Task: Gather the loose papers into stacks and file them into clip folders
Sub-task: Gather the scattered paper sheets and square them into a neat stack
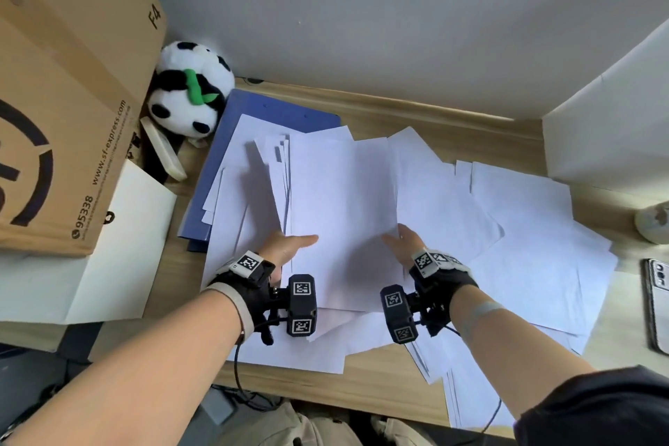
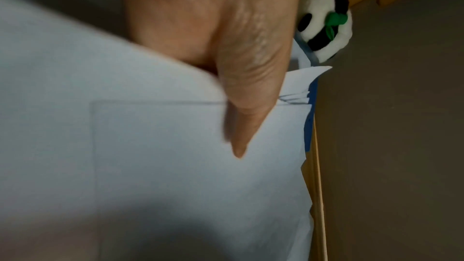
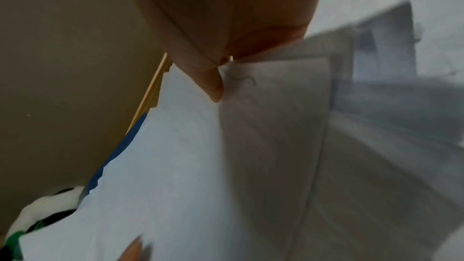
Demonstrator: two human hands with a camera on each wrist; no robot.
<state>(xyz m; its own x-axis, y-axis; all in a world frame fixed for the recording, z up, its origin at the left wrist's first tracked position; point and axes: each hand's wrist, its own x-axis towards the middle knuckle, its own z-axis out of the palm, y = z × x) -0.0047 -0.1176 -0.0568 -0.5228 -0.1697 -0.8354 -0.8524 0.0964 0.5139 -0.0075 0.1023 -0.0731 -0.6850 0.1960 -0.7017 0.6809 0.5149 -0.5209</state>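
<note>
A stack of white papers (image 1: 340, 199) is raised between my two hands over the middle of the wooden table (image 1: 452, 119). My left hand (image 1: 289, 246) pinches its left edge, thumb on top and fingers hidden beneath. My right hand (image 1: 402, 241) pinches the right edge the same way. In the left wrist view the thumb (image 2: 246, 86) lies on the sheet (image 2: 175, 166); in the right wrist view the thumb (image 3: 211, 80) presses the paper (image 3: 163, 166). More loose sheets (image 1: 535, 239) lie spread underneath and to the right. A blue clip folder (image 1: 253, 109) lies at the back left, partly covered by papers.
A large cardboard box (image 1: 54, 119) fills the left side, with a panda plush (image 1: 192, 90) beside it. A white panel (image 1: 615, 127) stands at the right. A phone (image 1: 657, 304) lies at the right edge. Some sheets (image 1: 467, 398) hang over the table's front edge.
</note>
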